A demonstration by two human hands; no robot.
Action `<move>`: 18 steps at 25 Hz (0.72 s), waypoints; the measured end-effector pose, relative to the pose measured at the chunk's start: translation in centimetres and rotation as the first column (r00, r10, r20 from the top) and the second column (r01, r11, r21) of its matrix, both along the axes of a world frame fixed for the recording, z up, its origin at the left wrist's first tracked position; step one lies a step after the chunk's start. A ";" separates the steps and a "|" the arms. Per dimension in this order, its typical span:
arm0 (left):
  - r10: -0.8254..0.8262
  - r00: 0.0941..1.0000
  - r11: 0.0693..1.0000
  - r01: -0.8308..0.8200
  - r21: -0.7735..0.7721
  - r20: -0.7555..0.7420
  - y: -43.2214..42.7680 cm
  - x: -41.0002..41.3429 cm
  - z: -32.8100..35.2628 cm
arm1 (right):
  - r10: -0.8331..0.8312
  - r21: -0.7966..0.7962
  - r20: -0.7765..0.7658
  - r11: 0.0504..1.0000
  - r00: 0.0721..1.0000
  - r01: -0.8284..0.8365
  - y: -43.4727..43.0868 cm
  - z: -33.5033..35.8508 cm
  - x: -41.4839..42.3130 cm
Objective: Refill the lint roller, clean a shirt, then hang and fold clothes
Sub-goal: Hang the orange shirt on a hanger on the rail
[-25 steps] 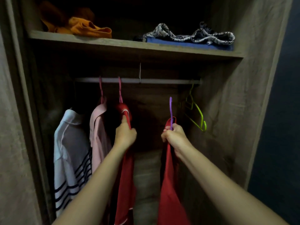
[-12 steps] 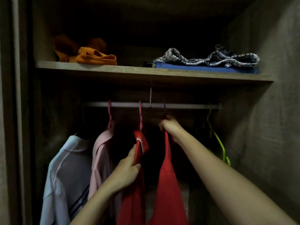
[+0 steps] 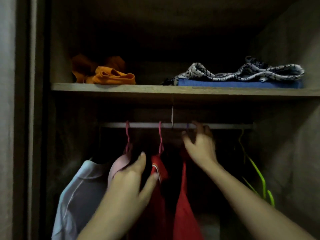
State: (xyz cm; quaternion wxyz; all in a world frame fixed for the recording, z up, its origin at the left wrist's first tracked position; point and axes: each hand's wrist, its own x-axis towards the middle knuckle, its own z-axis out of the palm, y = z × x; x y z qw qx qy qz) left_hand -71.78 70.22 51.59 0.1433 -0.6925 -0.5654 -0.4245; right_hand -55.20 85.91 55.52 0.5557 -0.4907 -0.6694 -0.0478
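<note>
Inside the wardrobe a red garment [image 3: 183, 205] hangs from the rail [image 3: 147, 125] on a purple hanger whose hook [image 3: 187, 126] sits over the rail. My right hand [image 3: 199, 146] is just under the rail beside that hook, fingers spread and holding nothing. To the left hangs a red shirt with white collar trim [image 3: 158, 168] on a pink hanger. My left hand [image 3: 133, 177] is loose between this shirt and a pink shirt [image 3: 119, 163], its thumb near the red collar.
A white shirt [image 3: 78, 196] hangs at the far left. Green hangers [image 3: 259, 179] hang bare at the right end of the rail. The shelf [image 3: 155, 90] above carries orange clothes [image 3: 110, 77] and a patterned cloth [image 3: 242, 71] on a blue folded piece [image 3: 225, 84].
My right hand lifted the red garment's hanger onto the rail and let go of it. My left hand released the red shirt it was gripping and opened.
</note>
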 end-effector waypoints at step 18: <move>0.089 0.924 0.994 -0.106 -0.025 -0.373 -1.1 -10.8 19.2 | 0.347 0.159 0.573 0.841 0.743 -0.516 -10.6 15.1 -8.0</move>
